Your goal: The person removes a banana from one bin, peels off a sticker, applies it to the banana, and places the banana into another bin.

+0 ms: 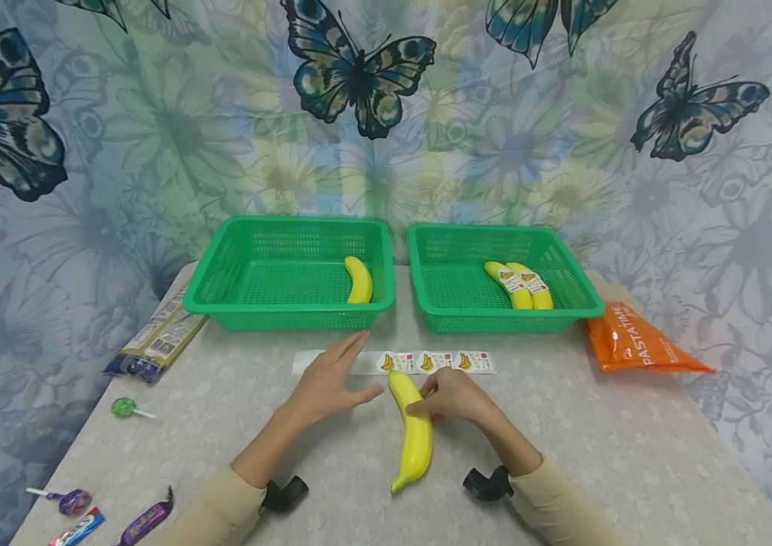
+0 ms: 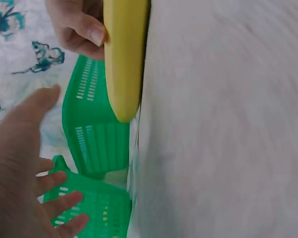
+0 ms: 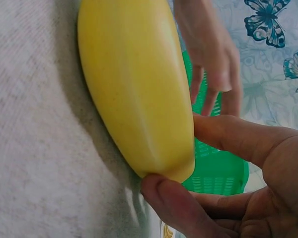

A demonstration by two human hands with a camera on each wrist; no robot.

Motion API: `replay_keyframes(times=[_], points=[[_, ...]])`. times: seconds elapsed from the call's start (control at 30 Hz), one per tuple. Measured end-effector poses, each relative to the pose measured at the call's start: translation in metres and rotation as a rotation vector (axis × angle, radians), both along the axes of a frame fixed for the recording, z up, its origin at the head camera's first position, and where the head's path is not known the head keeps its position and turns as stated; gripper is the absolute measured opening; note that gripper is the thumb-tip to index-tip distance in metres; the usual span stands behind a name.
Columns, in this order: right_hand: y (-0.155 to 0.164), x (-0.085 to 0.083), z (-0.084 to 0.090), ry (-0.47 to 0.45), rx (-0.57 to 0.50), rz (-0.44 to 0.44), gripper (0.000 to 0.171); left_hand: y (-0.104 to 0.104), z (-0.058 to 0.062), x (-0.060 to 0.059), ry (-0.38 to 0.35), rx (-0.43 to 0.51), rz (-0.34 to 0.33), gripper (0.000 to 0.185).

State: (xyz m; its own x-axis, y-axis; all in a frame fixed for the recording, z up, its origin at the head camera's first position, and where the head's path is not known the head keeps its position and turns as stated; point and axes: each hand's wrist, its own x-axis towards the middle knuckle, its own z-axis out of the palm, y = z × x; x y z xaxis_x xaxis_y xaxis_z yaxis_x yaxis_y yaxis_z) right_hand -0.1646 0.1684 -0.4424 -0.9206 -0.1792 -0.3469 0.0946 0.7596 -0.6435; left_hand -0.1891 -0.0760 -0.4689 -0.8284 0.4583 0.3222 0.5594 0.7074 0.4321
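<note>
A yellow banana point(image 1: 415, 436) lies lengthwise on the table in front of me, its far tip by a strip of banana stickers point(image 1: 435, 362). My right hand point(image 1: 457, 396) pinches its far part from the right side; in the right wrist view the thumb point(image 3: 164, 196) and a finger bear on the banana point(image 3: 136, 94). To the left of the banana, my left hand point(image 1: 327, 385) holds nothing, fingers extended, and overlaps the backing strip in the head view. Spread fingers of the left hand point(image 2: 25, 163) show in the left wrist view too, apart from the banana point(image 2: 125, 59).
Behind the strip stand two green baskets: the left basket point(image 1: 290, 320) holds one plain banana point(image 1: 359, 280), the right basket point(image 1: 502, 322) two stickered bananas point(image 1: 519, 287). An orange bag point(image 1: 638, 341) lies right, a long packet point(image 1: 161, 334) left. Lollipops point(image 1: 123, 408) and wrapped sweets point(image 1: 147, 519) lie front left.
</note>
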Motion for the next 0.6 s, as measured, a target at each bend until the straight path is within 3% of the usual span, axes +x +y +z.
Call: replay_keyframes(times=[0.3, 0.6], points=[[0.001, 0.0, -0.002, -0.002, -0.038, 0.0, 0.031, 0.006, -0.023, -0.008, 0.033, -0.164, -0.083, 0.091], [0.002, 0.0, -0.002, -0.003, -0.04, -0.005, 0.033, 0.006, -0.029, -0.012, -0.011, -0.285, -0.114, 0.093]])
